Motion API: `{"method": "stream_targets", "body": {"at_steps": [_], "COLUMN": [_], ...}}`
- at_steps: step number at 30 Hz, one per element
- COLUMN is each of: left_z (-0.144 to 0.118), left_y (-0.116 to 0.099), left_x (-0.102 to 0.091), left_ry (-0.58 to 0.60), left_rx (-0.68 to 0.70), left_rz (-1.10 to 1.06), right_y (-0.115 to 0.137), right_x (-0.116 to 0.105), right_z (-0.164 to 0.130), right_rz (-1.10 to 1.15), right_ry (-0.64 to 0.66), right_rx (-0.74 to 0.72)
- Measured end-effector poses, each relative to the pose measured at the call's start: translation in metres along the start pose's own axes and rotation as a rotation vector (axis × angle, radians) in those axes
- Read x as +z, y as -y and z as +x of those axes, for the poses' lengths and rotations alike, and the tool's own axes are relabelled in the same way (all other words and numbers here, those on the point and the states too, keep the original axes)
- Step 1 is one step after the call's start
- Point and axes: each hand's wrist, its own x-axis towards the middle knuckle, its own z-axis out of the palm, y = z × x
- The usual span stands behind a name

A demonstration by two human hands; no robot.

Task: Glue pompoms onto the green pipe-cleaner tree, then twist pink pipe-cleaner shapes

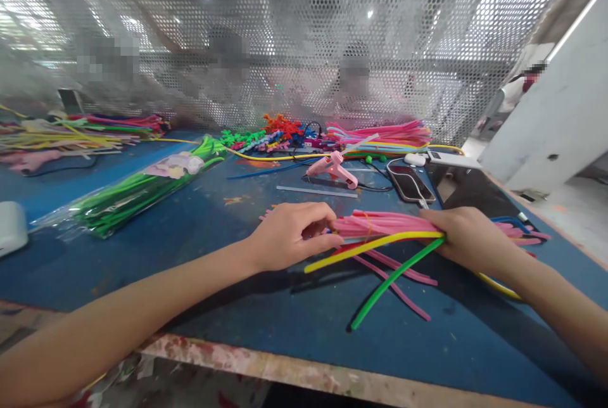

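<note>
- Left hand: resting on the blue table, fingers curled and pinched on the near end of the pink bundle.
- Right hand: laid palm-down over the far end of the same stems, fingers closed on a yellow stem and a green stem; the fingertips themselves are hidden, so the exact grip cannot be told.
- Pink bundle: pipe-cleaner stems lying flat between the two hands, roughly crosswise to the viewer, with a thin band around them near the middle.
- Yellow stem: runs from the right hand down-left, just below the bundle, free end near the left hand.
- Green stem: slants from the right hand toward the near edge, free end lying on bare table.
- Loose pink stems: a few lying under the yellow and green ones, touching the table.
- Near table edge: worn, pale and chipped; a band of bare blue surface lies between it and the hands.
- Green stems in a clear bag: left of the left hand, well apart, bare surface between.
- Pink glue gun: beyond the hands, cord trailing right.
- Clear glue stick: between glue gun and hands.
- Phone: beyond the right hand, near it.
- Perforated metal screen: closes off the far edge; people sit blurred behind it.
- Mixed coloured stems: piled along the screen.
</note>
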Motion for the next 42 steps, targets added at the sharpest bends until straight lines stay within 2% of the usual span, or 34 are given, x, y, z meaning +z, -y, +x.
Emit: {"method": "stream_targets", "body": {"at_steps": [5, 8, 13, 17, 26, 30, 37, 42], "left_z": [0.0, 0.0, 0.0, 0.001, 0.01, 0.011, 0.016, 0.018], "left_y": [0.001, 0.001, -0.001, -0.001, 0.005, 0.012, 0.038, 0.054], "left_x": [0.002, 0.002, 0.0, -0.001, 0.0, -0.001, -0.007, -0.01], "left_ry": [0.013, 0.019, 0.049, 0.057, 0.124, 0.073, 0.038, 0.049], "left_rx": [0.029, 0.037, 0.126, 0.111, -0.129, -0.241, -0.406, -0.461], "left_rz": [0.03, 0.043, 0.064, 0.003, -0.377, -0.496, -0.694, -0.755], "right_y": [0.012, 0.014, 0.013, 0.013, 0.015, 0.007, -0.014, -0.028], "right_x": [-0.001, -0.002, -0.001, 0.0, -0.004, -0.003, -0.003, -0.005], "right_z": [0.002, 0.002, 0.001, 0.002, 0.005, 0.004, 0.0, -0.002], "right_rz": [0.023, 0.007, 0.01, 0.014, 0.06, 0.054, 0.037, 0.005], "right_ry": [0.084, 0.09, 0.073, 0.077, 0.164, 0.187, 0.139, 0.092], "right_rx": [-0.044, -0.041, -0.056, -0.074, -0.073, -0.058, 0.007, 0.051]}}
